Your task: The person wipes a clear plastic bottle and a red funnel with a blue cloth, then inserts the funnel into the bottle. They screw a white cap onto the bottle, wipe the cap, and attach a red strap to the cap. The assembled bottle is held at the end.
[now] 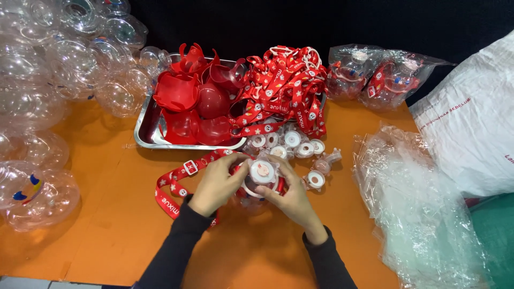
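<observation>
Orange tabletop (107, 235): it carries everything here, with your hands meeting at its middle.
Left hand (217, 184): you curl the fingers around the side of a small clear bottle (251, 200), steadying it so it cannot turn.
Right hand (289, 200): you cup the bottle from the other side, thumb pressed by the white round cap (262, 171) on top.
Red strap (174, 184): printed with white marks, it trails left from the bottle across the table, its white buckle lying flat.
Loose caps (292, 142): white and clear, heaped just beyond your knuckles, within easy reach.
Steel tray (144, 134): holds red plastic shells and a tangle of red straps (284, 88).
Clear shells (69, 69): piled at far left.
Sealed bags (375, 77): two transparent packs of finished pieces, far right.
Empty clear bags (417, 208): crumpled stack at right, beside a white printed sack (476, 128).
</observation>
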